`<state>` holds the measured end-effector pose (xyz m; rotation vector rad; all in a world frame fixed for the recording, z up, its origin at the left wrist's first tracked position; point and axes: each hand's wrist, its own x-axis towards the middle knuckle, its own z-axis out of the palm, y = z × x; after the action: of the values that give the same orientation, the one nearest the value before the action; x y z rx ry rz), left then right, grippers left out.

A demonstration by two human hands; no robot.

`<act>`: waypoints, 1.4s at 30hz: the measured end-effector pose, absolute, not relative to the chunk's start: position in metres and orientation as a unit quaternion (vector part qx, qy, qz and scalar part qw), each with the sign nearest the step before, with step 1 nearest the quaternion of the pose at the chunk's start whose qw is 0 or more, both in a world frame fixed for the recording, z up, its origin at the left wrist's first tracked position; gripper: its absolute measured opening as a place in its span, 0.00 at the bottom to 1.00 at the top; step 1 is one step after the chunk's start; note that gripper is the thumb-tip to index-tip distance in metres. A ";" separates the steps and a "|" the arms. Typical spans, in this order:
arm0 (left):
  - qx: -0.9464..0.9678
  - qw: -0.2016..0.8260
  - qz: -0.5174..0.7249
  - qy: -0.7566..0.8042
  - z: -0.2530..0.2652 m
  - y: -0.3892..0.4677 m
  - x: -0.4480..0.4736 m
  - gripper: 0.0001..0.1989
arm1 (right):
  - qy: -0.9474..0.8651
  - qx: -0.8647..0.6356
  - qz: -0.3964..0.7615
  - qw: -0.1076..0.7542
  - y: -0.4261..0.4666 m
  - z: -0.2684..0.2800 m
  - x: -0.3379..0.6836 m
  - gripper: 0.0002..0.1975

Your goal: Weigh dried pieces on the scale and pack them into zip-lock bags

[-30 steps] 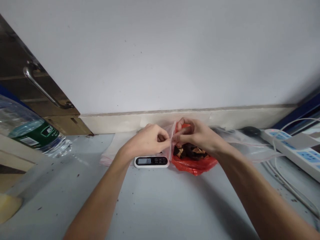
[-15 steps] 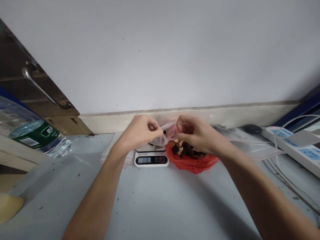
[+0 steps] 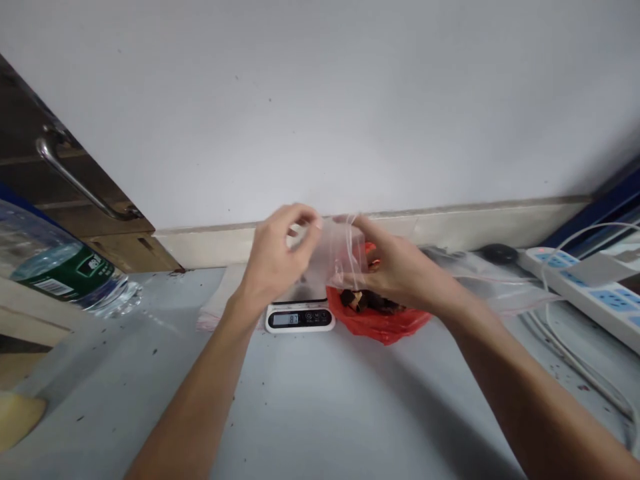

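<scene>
A clear plastic zip bag (image 3: 336, 257) is held upright between my hands, above the gap between a small digital scale and a red bag. My left hand (image 3: 280, 250) pinches its left edge with thumb and forefinger. On the other side, my right hand (image 3: 400, 267) grips the bag with thumb below and fingers above. The kitchen scale (image 3: 300, 320) reads about 8.7; my left hand and the bag partly hide its plate. Beneath my right hand lies the open red plastic bag (image 3: 385, 330), holding dark, dried-looking chunks (image 3: 357, 301) with some paler faces.
Flat clear bags (image 3: 220, 300) lie left of the scale, and more plastic bags (image 3: 493, 287) to the right. A large water bottle (image 3: 75, 270) lies tilted at left. A white power strip (image 3: 590, 280) with cables is at right. The wall (image 3: 320, 133) rises behind.
The clear bag has been raised and spread wider between my hands. My left hand has moved up slightly, and my right hand now reaches farther around the bag.
</scene>
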<state>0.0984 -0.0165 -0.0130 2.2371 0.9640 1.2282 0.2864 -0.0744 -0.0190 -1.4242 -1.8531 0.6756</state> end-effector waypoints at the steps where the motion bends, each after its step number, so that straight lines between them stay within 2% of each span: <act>1: 0.772 0.225 0.460 0.378 -0.014 -0.012 0.096 0.11 | -0.706 -0.546 0.266 0.366 -0.075 -0.017 0.289 0.34; 3: 0.709 0.338 0.446 0.429 -0.018 -0.003 0.090 0.16 | -0.686 -0.546 0.260 0.404 -0.075 -0.013 0.293 0.40; 6: 0.612 0.528 0.413 0.419 -0.021 0.004 0.086 0.19 | -0.668 -0.557 0.233 0.435 -0.074 -0.010 0.302 0.44; 9: 0.564 0.607 0.413 0.378 -0.021 0.004 0.086 0.23 | -0.685 -0.549 0.255 0.405 -0.076 -0.005 0.321 0.43; 13: 0.560 0.582 0.451 0.379 -0.021 0.003 0.093 0.28 | -0.753 -0.512 0.332 0.248 -0.088 0.010 0.358 0.23; 16: 0.602 0.563 0.435 0.363 -0.025 0.002 0.101 0.22 | -0.754 -0.526 0.354 0.169 -0.100 0.021 0.375 0.24; 20: 0.649 0.550 0.424 0.312 -0.032 0.000 0.116 0.15 | -0.726 -0.580 0.323 0.179 -0.104 0.022 0.380 0.26; 25: 0.678 0.520 0.450 0.259 -0.030 -0.006 0.127 0.16 | -0.695 -0.656 0.224 0.191 -0.089 0.007 0.385 0.26; 30: 0.689 0.516 0.462 0.213 -0.022 -0.012 0.125 0.16 | -0.694 -0.664 0.177 0.216 -0.075 -0.009 0.382 0.39; 32: 0.681 0.526 0.469 0.199 -0.020 -0.011 0.123 0.17 | -0.711 -0.645 0.176 0.219 -0.072 -0.011 0.375 0.37; 36: 0.665 0.539 0.484 0.182 -0.020 -0.011 0.120 0.17 | -0.735 -0.602 0.219 0.221 -0.068 -0.013 0.360 0.26; 42: 0.638 0.542 0.509 0.200 -0.016 -0.007 0.111 0.16 | -0.672 -0.587 0.287 0.350 -0.064 -0.019 0.345 0.20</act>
<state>0.1114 -0.0075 -0.0160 1.5152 0.4752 1.2086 0.3450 -0.0645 -0.0187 -1.5207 -1.7399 0.7435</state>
